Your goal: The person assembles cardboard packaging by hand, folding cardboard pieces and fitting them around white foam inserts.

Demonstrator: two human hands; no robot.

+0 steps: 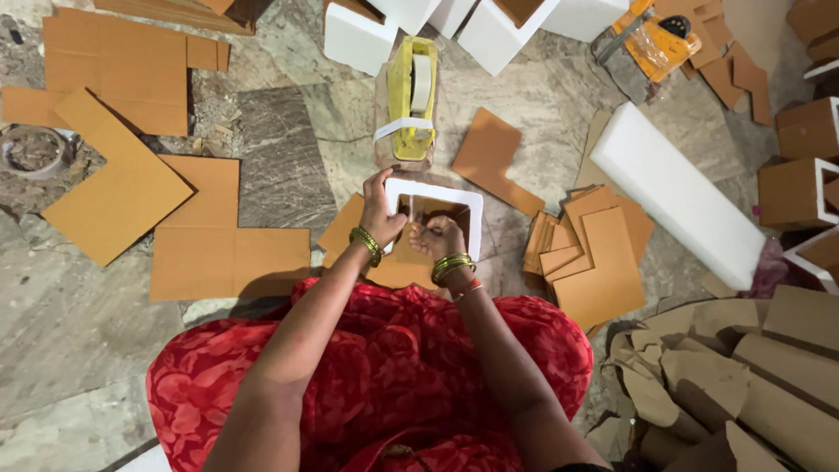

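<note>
Before us, a white foam frame (434,194) lined with brown cardboard (411,262) rests open-side up on the stone floor.

We see matt brown cardboard pieces (232,260) on the polished stone floor (288,166), white foam frame (434,210), and a glossy yellow plastic tape dispenser (412,96).

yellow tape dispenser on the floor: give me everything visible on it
The yellow tape dispenser lies on the grey stone floor, just beyond the white foam frame that both hands work on. Its body looks like yellow plastic, long and narrow, pointing away from the person. A pale roll of tape sits in its far half; a white curved strip crosses its near end. It seems to rest on a brownish clear sheet. Neither the left hand nor the right hand touches it.
</note>
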